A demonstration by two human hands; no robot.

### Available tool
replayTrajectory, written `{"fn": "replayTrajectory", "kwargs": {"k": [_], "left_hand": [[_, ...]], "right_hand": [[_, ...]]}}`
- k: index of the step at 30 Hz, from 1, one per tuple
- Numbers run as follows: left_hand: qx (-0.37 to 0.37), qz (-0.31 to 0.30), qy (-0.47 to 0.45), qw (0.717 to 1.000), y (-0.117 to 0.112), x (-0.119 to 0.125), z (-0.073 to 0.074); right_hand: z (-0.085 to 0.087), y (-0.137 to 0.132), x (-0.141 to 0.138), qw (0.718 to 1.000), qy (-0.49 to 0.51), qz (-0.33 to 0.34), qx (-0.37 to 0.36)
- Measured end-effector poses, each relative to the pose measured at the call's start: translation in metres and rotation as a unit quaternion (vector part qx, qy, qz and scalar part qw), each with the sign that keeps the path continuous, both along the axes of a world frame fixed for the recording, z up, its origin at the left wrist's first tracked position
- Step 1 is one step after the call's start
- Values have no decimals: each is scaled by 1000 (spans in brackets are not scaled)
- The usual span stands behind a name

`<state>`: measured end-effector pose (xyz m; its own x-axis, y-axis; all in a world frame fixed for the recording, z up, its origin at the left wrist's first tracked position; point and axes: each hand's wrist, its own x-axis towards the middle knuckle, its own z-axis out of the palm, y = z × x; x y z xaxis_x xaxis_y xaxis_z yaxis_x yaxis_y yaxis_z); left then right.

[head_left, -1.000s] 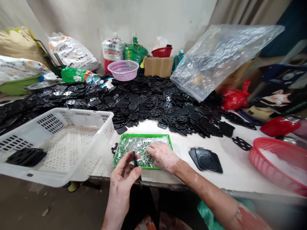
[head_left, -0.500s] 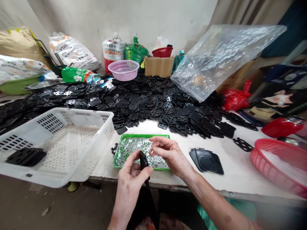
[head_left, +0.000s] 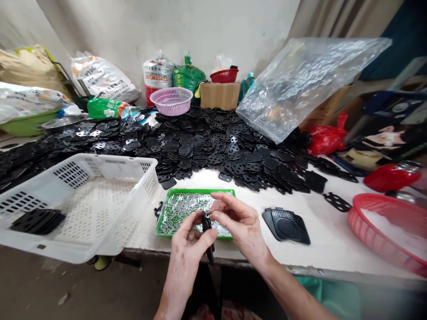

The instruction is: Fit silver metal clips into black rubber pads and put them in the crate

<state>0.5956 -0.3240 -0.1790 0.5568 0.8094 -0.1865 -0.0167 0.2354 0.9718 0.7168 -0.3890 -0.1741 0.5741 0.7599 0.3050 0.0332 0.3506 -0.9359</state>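
Observation:
My left hand (head_left: 188,251) is shut on a narrow black plastic part (head_left: 207,235), held upright above the near rim of a green tray (head_left: 195,191). The tray is full of small silver metal clips (head_left: 182,209). My right hand (head_left: 240,224) hovers over the tray, its fingertips pinched close to the top of the black part. Whether those fingers hold a clip is too small to tell. A black grilled cover (head_left: 286,226) lies on the table to the right of my right hand.
A white perforated plastic basket (head_left: 100,161) with a stack of black plates (head_left: 38,221) stands to my left. A large pile of black perforated plates (head_left: 200,151) spreads across the table's back. A red basket (head_left: 370,209) sits at right, beyond the table's near edge (head_left: 213,258).
My right hand has lifted from the clips in the tray and moved in towards the black part. My left hand has raised that part and shifted slightly right.

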Motion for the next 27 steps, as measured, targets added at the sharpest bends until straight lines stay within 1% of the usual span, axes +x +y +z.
{"fn": "replayTrajectory", "kwargs": {"k": [2,4,5,7,8,9,10,12,14,16,18,20,24,26,27], "left_hand": [[1,-10,-2,1000,0,0,-1],[-1,-20,0,1000,0,0,-3],[-3,-23,2,1000,1,-1,-4],[-5,-31,4,999,1,-2,-8],[-6,-32,2,999,2,-3,-9],[-7,-35,0,999,2,-3,-10],[-8,-39,-4,999,2,-4,-11],[-11,-46,-7,999,2,-5,-12],[-15,-54,-7,998,1,-5,-11],[-15,-58,-11,998,0,-5,-10],[-12,-62,-20,998,-1,-6,-9],[-10,-66,-24,997,-1,-6,-9],[-2,-62,-15,998,1,-6,-10],[1,-58,-21,998,2,-6,-10],[-2,-53,-29,998,2,-6,-9]], "right_hand": [[-2,0,0,999,-48,-19,7],[-5,-2,1,991,-124,-47,17],[-6,-3,2,982,-179,-61,23],[-8,-5,4,953,-289,-79,36],[-9,-6,5,941,-324,-85,43],[-10,-7,6,936,-337,-90,50],[-10,-7,6,938,-328,-94,54],[-10,-7,5,954,-279,-97,53],[-9,-6,4,964,-248,-86,48],[-8,-5,2,964,-250,-81,42],[-8,-5,2,955,-279,-88,39],[-8,-6,3,934,-340,-99,44],[-8,-6,7,863,-492,-86,70],[-7,-6,8,844,-526,-69,76],[-6,-5,8,842,-530,-64,78]]}}
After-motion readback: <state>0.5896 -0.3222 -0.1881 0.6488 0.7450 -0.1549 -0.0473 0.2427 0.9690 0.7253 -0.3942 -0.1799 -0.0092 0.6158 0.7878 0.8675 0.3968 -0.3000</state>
